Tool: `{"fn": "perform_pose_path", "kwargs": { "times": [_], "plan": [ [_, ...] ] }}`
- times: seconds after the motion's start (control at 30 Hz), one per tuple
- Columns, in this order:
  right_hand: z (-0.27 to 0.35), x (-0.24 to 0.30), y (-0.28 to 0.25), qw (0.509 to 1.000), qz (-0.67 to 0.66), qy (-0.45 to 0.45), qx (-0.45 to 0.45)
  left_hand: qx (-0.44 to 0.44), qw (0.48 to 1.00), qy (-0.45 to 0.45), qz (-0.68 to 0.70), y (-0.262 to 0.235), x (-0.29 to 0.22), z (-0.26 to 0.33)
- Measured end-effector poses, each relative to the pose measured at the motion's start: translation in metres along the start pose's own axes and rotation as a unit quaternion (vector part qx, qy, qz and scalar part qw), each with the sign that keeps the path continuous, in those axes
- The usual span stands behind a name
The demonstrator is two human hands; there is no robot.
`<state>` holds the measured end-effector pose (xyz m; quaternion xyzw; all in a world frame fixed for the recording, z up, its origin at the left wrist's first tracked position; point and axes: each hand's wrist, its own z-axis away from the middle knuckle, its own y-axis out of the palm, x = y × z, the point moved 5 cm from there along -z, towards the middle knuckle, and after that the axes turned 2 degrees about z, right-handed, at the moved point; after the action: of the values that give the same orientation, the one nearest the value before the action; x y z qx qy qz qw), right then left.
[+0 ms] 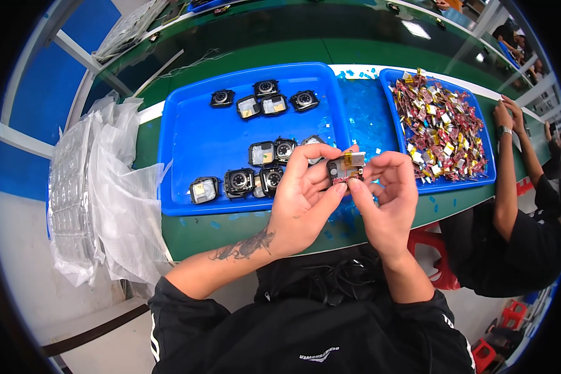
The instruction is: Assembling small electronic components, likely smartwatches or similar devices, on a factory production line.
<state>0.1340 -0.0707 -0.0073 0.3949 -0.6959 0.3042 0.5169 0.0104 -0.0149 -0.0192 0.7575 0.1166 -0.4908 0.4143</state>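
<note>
Above the right front edge of a blue tray (168, 143), my two hands meet around an opened smartwatch case (335, 169). My left hand (299, 212) grips its left side between thumb and fingers. The thumb and fingers of my right hand (389, 206) are closed on the case's right edge. A small silver battery (356, 159) with yellow tape stands out from the top of the case. Several black smartwatch cases lie in the tray, such as a case (204, 189) at the front left and another case (304, 100) at the back.
To the right, a second blue tray (491, 168) is heaped with small batteries and reddish flex parts (442, 128). Blue film scraps (363, 118) litter the green table (230, 230) between the trays. Plastic-wrapped clear trays (84, 193) are stacked at left. A co-worker's arms (511, 168) rest at right.
</note>
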Motion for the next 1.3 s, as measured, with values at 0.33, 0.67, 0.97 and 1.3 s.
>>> {"fn": "perform_pose_path", "kwargs": {
  "times": [0.33,0.67,0.97,1.3],
  "plan": [
    [-0.037,0.019,0.003,0.994,0.037,0.027,0.099,-0.073,0.988,0.014,-0.138,0.002,-0.035,0.003],
    [-0.303,-0.104,0.022,0.953,0.255,0.116,0.115,0.031,0.841,0.38,-0.384,0.076,-0.226,0.099],
    [-0.296,-0.099,0.022,0.917,0.345,0.134,0.146,0.033,0.747,0.513,-0.423,0.037,-0.237,0.099],
    [-0.268,0.012,-0.084,0.903,0.386,-0.04,0.184,0.02,0.503,-0.021,-0.864,-0.129,-0.097,-0.051]
  ]
}}
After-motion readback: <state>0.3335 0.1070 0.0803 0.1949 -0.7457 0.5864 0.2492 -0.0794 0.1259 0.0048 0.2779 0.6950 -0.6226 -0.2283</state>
